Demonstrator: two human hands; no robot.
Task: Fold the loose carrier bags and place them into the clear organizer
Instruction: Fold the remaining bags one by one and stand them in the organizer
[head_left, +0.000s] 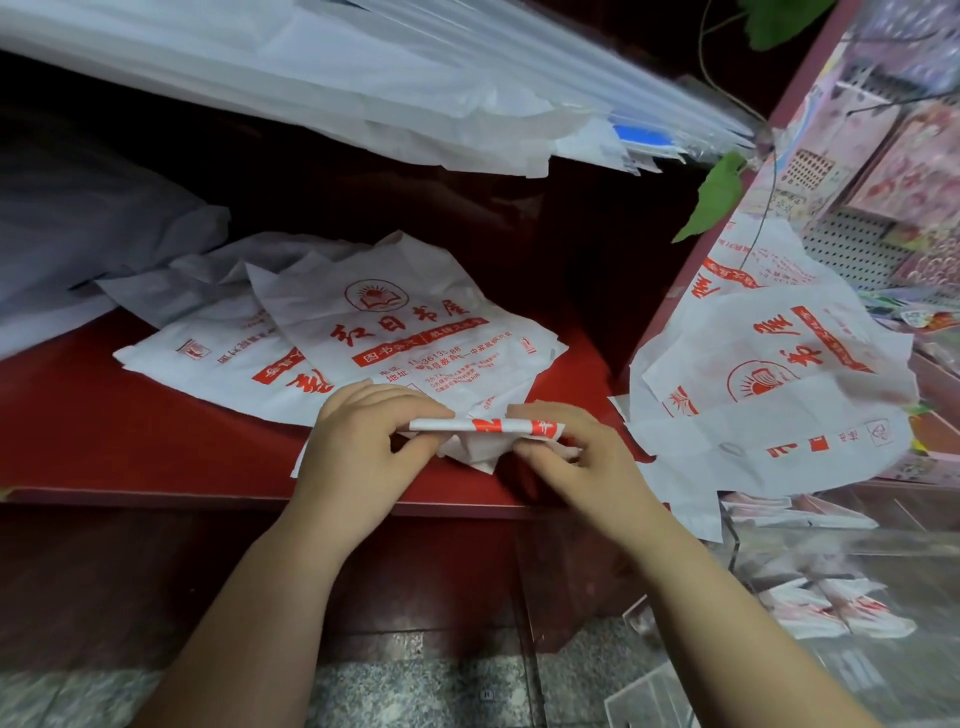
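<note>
Both hands are at the front edge of the red shelf (130, 415), holding one part-folded carrier bag (488, 427). It is reduced to a narrow white strip with red print, with a loose tail bunched below it.

Left hand (358, 441): fingers curled over the strip's left end, thumb beneath, pinching it. Right hand (576, 457): pinching the right end the same way.

Loose carrier bags (384, 322) lie flat and overlapping on the shelf just behind the hands. A second batch of printed bags (769, 384) drapes over the right side, above the clear organizer (883, 540). Some folded bags (831, 608) are already inside it.

Handling, as judged:
- The film is thin, very light and limp. It looks slick, so folds will likely spring open unless pinched.
- Best taken at the strip's two ends, thumb under and fingers over. Press each crease flat on the shelf before the next turn.
- Tearing seems a small risk. Unfolding on release is the likelier trouble.

Hard to make out:
- The fingertips are hidden behind the strip, so the grip underneath is unclear.
- The organizer's walls are transparent and glare-washed, and its compartments cannot be told.
- The frame cuts off its right side.
- The white stack (363, 78) overhead may be sheets or more bags.
</note>
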